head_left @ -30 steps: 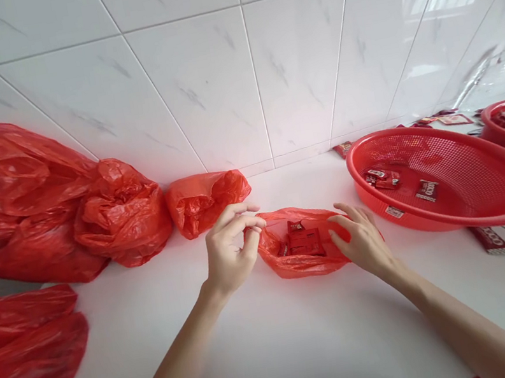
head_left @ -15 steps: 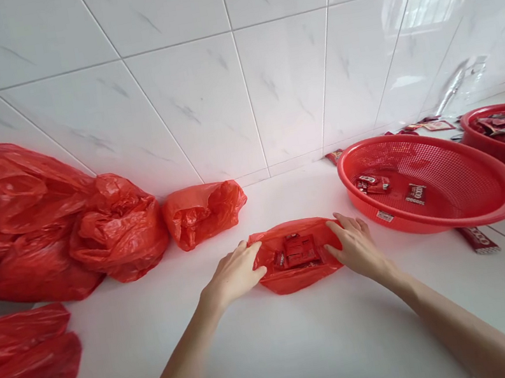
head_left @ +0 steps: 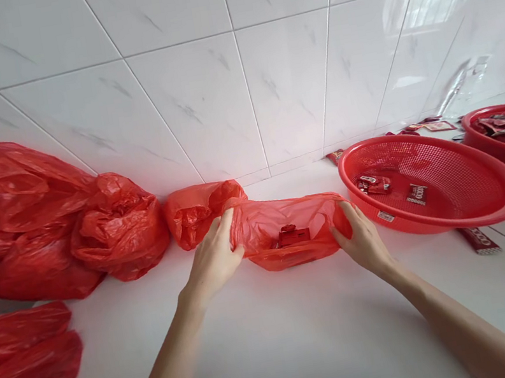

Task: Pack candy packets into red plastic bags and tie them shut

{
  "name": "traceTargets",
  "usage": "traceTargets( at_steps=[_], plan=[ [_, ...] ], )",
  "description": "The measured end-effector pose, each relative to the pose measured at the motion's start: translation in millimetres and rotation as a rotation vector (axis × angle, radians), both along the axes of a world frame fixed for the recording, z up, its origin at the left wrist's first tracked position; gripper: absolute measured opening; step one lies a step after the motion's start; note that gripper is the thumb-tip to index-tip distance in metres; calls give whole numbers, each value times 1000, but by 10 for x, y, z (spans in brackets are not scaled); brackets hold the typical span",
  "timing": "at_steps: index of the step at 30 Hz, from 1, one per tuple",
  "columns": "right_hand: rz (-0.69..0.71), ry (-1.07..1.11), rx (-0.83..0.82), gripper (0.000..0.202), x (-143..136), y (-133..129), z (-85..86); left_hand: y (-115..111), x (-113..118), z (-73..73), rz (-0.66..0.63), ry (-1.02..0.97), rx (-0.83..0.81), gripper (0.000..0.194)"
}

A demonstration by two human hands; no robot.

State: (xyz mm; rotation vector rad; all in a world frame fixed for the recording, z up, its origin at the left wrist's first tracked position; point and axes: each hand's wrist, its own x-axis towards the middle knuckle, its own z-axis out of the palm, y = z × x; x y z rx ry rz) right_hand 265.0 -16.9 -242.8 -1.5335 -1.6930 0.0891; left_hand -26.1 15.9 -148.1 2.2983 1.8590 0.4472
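Evidently, the bag [head_left: 293, 256] is gripped at its rim on both sides, by the fingers of the left hand [head_left: 213, 257] and right hand [head_left: 360, 235], above the counter [head_left: 260, 349]. Packets [head_left: 295, 235] are seen inside, perhaps more than show. The film looks thin, soft and slightly slippery, easily torn; the load seems light. It is best held by bunched rim, between basket [head_left: 446, 218] and smaller bag [head_left: 190, 219].

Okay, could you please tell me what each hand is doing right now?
Left hand: holding the red bag's left side.
Right hand: holding its right side.
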Motion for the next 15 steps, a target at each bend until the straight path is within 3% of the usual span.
traceTargets(
  at_steps=[7, 15],
  plan=[
    [0, -3, 196, 60, 33, -30, 69, -100, 17, 41, -45, -118, 131, 77],
    [73, 8, 100, 68, 77, 6, 25, -170, 21, 78, -134, 21, -290, 98]
  ],
)
